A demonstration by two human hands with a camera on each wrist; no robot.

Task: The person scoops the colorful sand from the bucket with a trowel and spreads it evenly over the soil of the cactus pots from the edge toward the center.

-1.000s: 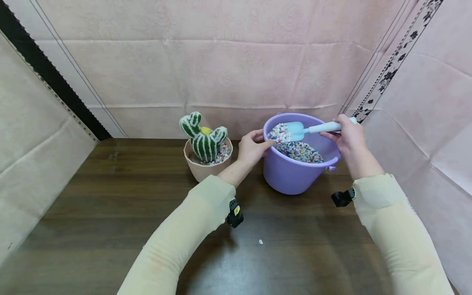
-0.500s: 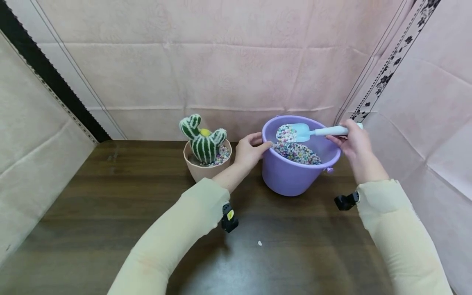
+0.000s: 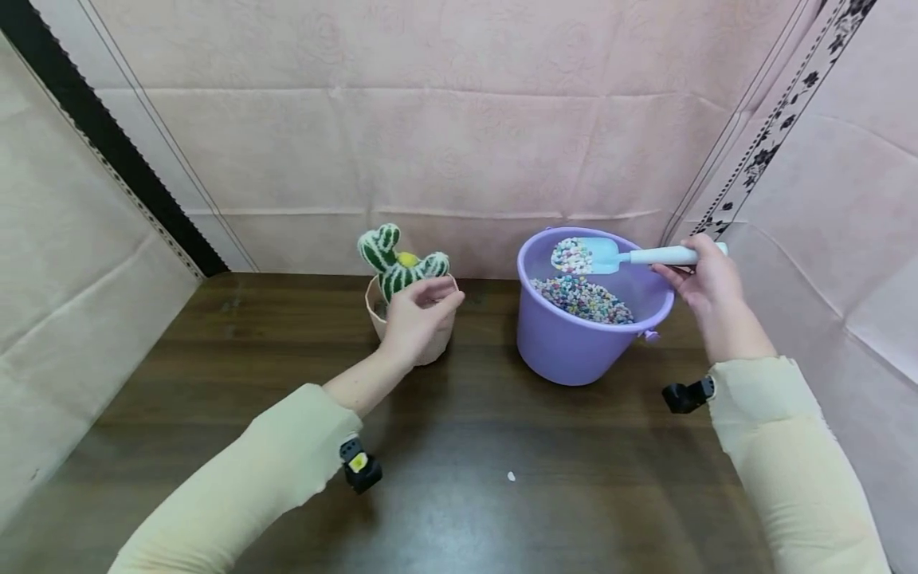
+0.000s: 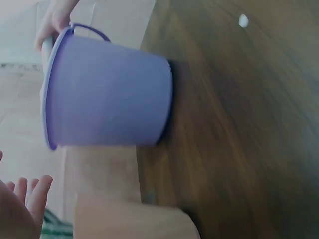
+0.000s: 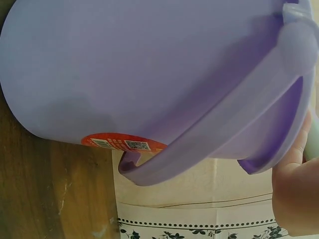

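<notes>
In the head view my right hand [image 3: 706, 287] grips the handle of a light-blue hand trowel [image 3: 606, 255]. Small multicoloured pebbles [image 3: 571, 256] lie on its blade, which is over the mouth of a purple bucket [image 3: 574, 351]. More pebbles [image 3: 586, 300] fill part of the bucket. My left hand [image 3: 417, 316], relaxed and holding nothing, is in front of a pale pink pot [image 3: 439, 339] with a knitted green-and-white cactus [image 3: 398, 275]. It hides part of both; whether it touches the pot I cannot tell. The left wrist view shows its fingers [image 4: 40, 196] extended beside the pot.
A single white pebble [image 3: 511, 476] lies on the dark wooden table [image 3: 459, 510]. Pale cloth [image 3: 445, 151] hangs behind and at both sides. The bucket's handle [image 5: 209, 127] hangs along its outer side in the right wrist view.
My left hand has left the bucket's rim and moved left to the cactus pot. The trowel with its pebbles has risen off the pile and shifted slightly right.
</notes>
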